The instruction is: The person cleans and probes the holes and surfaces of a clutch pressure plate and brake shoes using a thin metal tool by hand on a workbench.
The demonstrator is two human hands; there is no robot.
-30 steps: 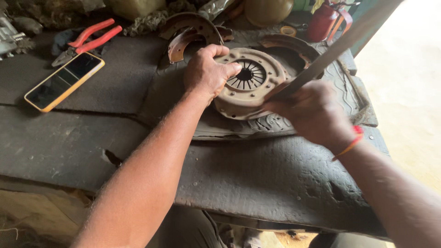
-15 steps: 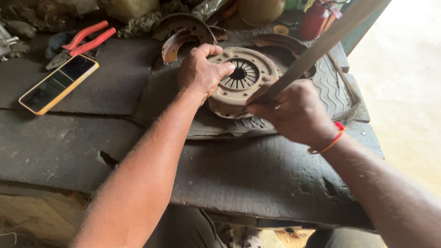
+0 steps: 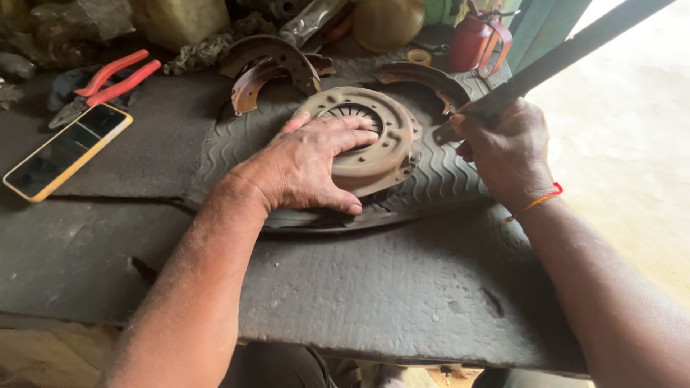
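Left hand lies palm down, fingers spread flat and open across the near side of the rusty round clutch plate, thumb pressed against its front edge, nothing grasped, just pressing. Right hand is closed in a fist, fingers wrapped tight around the lower end of a long dark flat bar, which slants up and away to the top right corner; the bar's lower tip sits just beside the right edge of the plate, contact unclear. Thin orange-red band on the right wrist. The plate rests on a ribbed rubber mat with a wavy pattern, near the middle of the dark worn tabletop, centre spring fingers of the plate partly visible past the left fingertips. Behind the plate, 2 rusty curved brake shoes to the left, 1 more curved rusty piece to the right, touching the mat. Far left: a phone with a yellow case lying face up, red-handled pliers just behind it, well apart from both hands. At the back edge: a red can, a small ring of tape, a length of greasy chain, and other clutter too dim to tell.
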